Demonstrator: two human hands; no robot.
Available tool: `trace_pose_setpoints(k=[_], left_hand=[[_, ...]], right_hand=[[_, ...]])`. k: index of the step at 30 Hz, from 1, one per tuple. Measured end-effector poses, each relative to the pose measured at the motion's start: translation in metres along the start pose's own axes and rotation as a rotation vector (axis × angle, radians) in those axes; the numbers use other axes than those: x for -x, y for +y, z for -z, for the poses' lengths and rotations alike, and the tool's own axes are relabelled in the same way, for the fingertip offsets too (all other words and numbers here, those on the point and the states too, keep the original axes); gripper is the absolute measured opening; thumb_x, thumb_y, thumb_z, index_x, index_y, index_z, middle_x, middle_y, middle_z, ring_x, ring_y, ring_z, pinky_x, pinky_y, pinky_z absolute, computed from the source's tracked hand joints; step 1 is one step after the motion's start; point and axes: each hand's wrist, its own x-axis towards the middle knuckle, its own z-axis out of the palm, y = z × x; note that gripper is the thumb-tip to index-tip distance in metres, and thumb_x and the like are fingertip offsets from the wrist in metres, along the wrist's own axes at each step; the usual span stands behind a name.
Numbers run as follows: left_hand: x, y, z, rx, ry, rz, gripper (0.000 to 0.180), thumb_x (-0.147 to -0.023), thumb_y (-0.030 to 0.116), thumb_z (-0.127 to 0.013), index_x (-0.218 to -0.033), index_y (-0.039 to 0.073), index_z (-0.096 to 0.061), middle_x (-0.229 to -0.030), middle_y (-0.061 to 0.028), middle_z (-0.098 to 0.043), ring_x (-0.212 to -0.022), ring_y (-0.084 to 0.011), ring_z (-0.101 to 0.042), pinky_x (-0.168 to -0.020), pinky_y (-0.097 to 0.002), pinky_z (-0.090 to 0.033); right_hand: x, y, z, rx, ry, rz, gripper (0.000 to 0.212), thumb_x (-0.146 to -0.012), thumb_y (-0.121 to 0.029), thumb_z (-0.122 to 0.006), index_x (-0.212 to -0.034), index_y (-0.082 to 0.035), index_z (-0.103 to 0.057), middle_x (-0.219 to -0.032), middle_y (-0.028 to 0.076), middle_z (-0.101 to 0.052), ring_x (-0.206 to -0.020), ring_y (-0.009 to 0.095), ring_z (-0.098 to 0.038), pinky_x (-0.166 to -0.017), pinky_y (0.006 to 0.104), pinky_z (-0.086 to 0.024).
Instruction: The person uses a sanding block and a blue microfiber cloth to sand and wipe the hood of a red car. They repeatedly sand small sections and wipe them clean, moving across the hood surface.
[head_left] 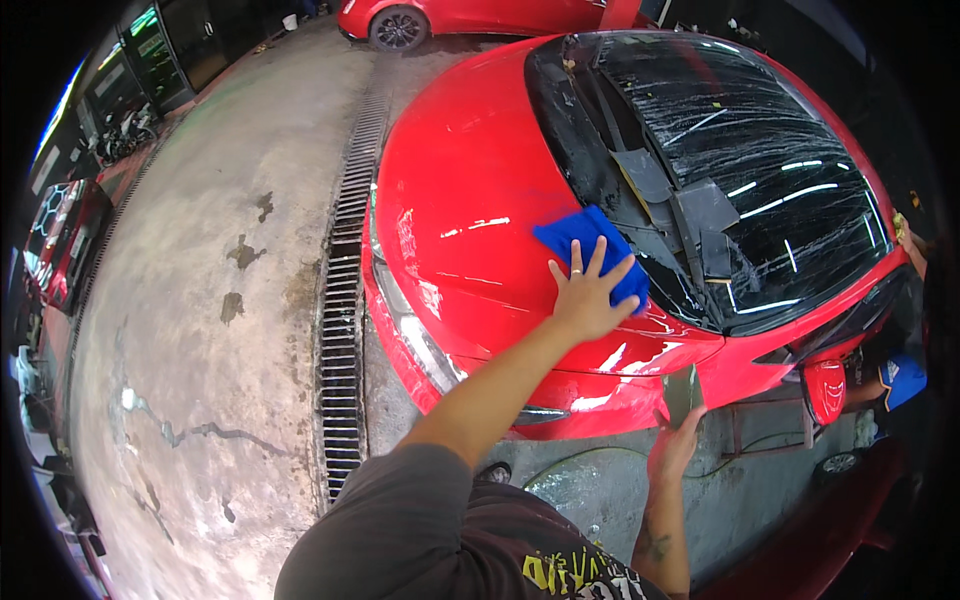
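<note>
My left hand (590, 300) lies flat with spread fingers on a blue cloth (577, 230), pressing it against the red car hood (470, 180) near the base of the windshield. A ring shows on one finger. Lower and to the right, my right hand (677, 445) holds a small dark grey-green sheet (684, 392), which looks like sandpaper, beside the car's fender. Several dark grey sheets (708, 208) of similar look rest at the foot of the wet, streaked windshield (780, 170). Whitish streaks and reflections mark the hood.
A floor drain grate (345, 290) runs along the car's front, beside stained concrete (215, 300). The red side mirror (825, 390) juts out at right, near another person's blue cap (903, 378). Another hand (910, 243) touches the car's far right edge. Another red car (460, 15) stands behind.
</note>
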Motion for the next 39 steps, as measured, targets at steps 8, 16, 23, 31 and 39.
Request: trace_pose_setpoints(k=[8,16,23,31,39], left_hand=[[0.1,-0.014,0.038,1.194,-0.318,0.259,0.041,-0.098,0.021,-0.088,-0.13,-0.001,-0.075,-0.116,-0.0108,-0.076,-0.101,-0.0153,-0.071,-0.088,-0.0334,-0.059],[0.11,-0.164,0.12,0.482,0.295,0.436,0.018,-0.096,0.012,-0.084,-0.103,0.003,-0.07,-0.092,-0.0127,-0.076,-0.077,-0.0197,-0.074,-0.071,-0.0351,-0.057],[0.073,-0.296,0.083,0.027,0.381,0.287,0.029,-0.09,0.006,-0.077,-0.112,0.002,-0.058,-0.148,-0.0317,-0.058,-0.124,-0.0468,-0.066,-0.099,-0.0523,-0.058],[0.075,-0.286,0.071,-0.022,0.081,0.288,0.084,-0.105,0.043,-0.065,-0.168,-0.002,-0.032,-0.177,-0.0362,-0.027,-0.167,-0.0531,-0.025,-0.132,-0.071,-0.019],[0.053,-0.333,0.083,-0.013,-0.039,0.276,0.102,-0.109,0.059,-0.057,-0.174,-0.011,-0.019,-0.181,-0.039,-0.012,-0.172,-0.053,-0.006,-0.135,-0.0721,-0.005]], right_hand=[[-0.006,-0.024,-0.1,0.018,-0.726,-0.173,0.073,-0.12,-0.062,-0.035,-0.158,-0.003,-0.055,-0.143,0.011,-0.072,-0.121,0.026,-0.074,-0.102,0.0412,-0.058],[-0.112,-0.06,-0.15,0.773,-0.452,0.871,0.066,-0.1,-0.029,-0.084,-0.156,-0.003,-0.06,-0.155,0.023,-0.064,-0.147,0.039,-0.059,-0.119,0.0493,-0.047],[-0.141,-0.038,-0.256,1.429,-0.81,1.184,0.087,-0.078,-0.068,-0.086,-0.154,-0.029,-0.069,-0.175,0.021,-0.044,-0.164,0.049,-0.034,-0.131,0.0705,-0.023],[-0.136,0.045,-0.481,1.225,-0.757,1.174,0.055,-0.075,-0.041,-0.089,-0.122,-0.015,-0.076,-0.138,0.019,-0.068,-0.14,0.041,-0.058,-0.118,0.0602,-0.041],[-0.203,0.028,-0.55,1.382,-0.491,1.044,0.061,-0.074,-0.042,-0.088,-0.127,-0.015,-0.073,-0.127,0.018,-0.067,-0.124,0.041,-0.062,-0.113,0.0593,-0.043]])
